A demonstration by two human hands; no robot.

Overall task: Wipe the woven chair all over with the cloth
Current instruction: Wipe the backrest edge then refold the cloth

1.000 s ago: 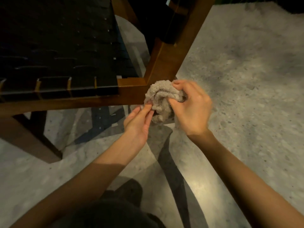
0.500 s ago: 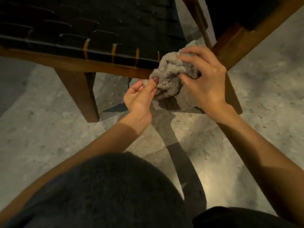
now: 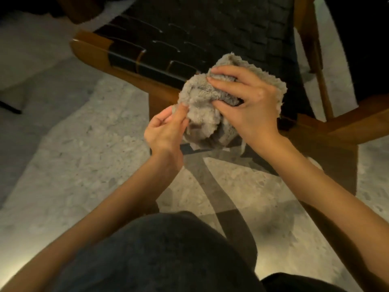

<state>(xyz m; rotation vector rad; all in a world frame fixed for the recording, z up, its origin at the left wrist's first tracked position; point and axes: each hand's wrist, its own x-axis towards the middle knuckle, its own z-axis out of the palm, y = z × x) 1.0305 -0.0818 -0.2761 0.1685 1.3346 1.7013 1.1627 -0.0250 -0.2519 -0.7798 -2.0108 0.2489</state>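
Surroundings. Speckled stone floor [image 3: 84,165] below and to either side of both hands, crossed by dark shadows [image 3: 212,186] beneath the wrists. Dark trousers [image 3: 168,249] fill the lower edge, nearer the body than the forearms.

Obstruction. The bunched cloth [image 3: 200,114] and the right hand [image 3: 250,102] cover a stretch of the chair's front rail [image 3: 126,74]; whether the cloth touches the wood there cannot be told.

Position. Chair [image 3: 347,127] lies just beyond both hands, its seat [image 3: 210,28] running away past the fingertips. The cloth sits between the hands, in front of the rail.

Hands. Left hand [image 3: 164,131]: thumb and forefinger pinch a fold at the cloth's near-left edge, the other fingers loosely curled. Right hand: fingers curved over the top of the bundle, thumb pressed into its middle, gripping it.

Appearance. Chair: warm brown wooden frame; seat of black straps woven in a basket pattern, wrapped over the front rail. Cloth: grey-beige, fluffy pile, crumpled into a rounded wad, one edge sticking out beyond the right hand's knuckles.
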